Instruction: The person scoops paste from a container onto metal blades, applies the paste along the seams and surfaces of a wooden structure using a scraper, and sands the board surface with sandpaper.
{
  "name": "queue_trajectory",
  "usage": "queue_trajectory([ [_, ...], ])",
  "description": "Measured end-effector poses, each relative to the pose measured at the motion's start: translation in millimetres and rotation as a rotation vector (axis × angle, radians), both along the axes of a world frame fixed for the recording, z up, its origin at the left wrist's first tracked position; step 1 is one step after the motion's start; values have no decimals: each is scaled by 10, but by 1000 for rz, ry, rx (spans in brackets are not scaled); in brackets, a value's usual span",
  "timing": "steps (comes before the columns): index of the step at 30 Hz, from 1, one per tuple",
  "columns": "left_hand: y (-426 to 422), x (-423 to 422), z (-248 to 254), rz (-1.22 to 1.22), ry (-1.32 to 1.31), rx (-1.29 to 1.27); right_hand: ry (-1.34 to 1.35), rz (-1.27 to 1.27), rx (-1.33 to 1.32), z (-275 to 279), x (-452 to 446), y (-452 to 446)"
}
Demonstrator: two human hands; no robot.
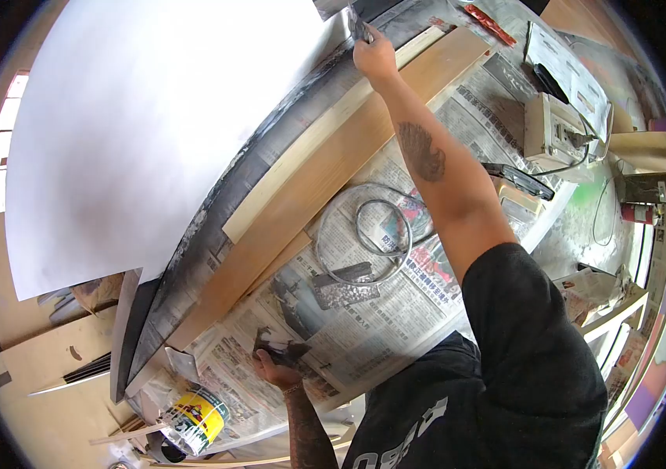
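My right hand (pixel 374 56) is stretched out to the top of the view, closed around the dark handle of a putty knife (pixel 358 27). Its metal blade rests at or close to the dark, smeared edge of a large white panel (pixel 145 133); contact is unclear. Low in the view, my left hand (pixel 273 370) grips a flat, dark-smeared plate (pixel 288 349) over the newspaper (pixel 380 328). Near it lies a grey, speckled flat piece (pixel 347 286), beside a coiled grey hose or cable (pixel 384 227).
Long wooden boards (pixel 333 168) run along the panel's edge. A yellow-labelled can (pixel 196 420) stands at the lower left. To the right are a beige box with a plug (pixel 552 129) and a black-topped sander-like tool (pixel 519 181). A red tool (pixel 490 23) lies at the top.
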State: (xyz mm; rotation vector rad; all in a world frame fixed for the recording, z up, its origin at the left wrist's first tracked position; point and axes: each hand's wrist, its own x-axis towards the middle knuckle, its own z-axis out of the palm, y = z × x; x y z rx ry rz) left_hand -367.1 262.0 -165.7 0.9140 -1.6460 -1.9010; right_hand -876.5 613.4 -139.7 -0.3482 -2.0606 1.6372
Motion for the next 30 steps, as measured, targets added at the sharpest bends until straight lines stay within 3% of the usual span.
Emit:
queue_trajectory([
  [11, 78, -53, 50, -28, -35, -96, -8, -11, 176, -81, -218, -22],
  [16, 105, -28, 81, 3, 6, 6, 33, 63, 134, -34, -70, -128],
  [21, 52, -5, 24, -9, -47, -81, 160, 112, 254, -106, -10, -305],
  [30, 93, -20, 203, -113, -104, -161, 184, 100, 153, -188, 147, -754],
])
